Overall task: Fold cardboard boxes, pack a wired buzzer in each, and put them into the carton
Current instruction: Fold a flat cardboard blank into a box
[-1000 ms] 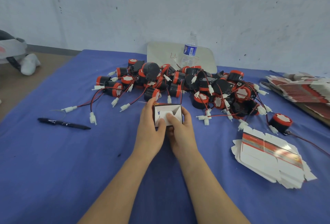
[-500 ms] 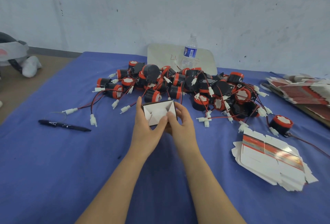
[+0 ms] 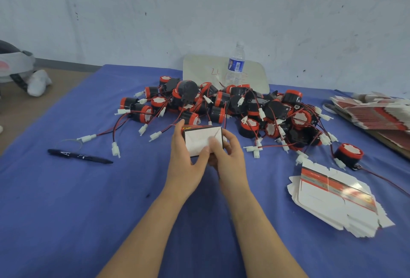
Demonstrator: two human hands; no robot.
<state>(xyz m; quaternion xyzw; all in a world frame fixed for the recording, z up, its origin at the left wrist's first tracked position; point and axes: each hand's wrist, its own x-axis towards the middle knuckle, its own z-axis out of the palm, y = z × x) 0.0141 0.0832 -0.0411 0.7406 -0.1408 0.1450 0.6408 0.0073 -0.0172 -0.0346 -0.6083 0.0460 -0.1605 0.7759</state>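
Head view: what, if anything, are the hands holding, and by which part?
One small cardboard box, between both hands: left hand grips its left side, right hand its right side, thumbs on the white flap end.

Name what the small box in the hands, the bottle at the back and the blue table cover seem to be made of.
Small box: thin cardboard, with matt white flaps, sharp creases and red print along one side.
Bottle: probably clear plastic. It is glossy, and the pale board behind shows through it.
Table cover: blue and matt, likely cloth or felt. It has no shine and a soft-looking surface.
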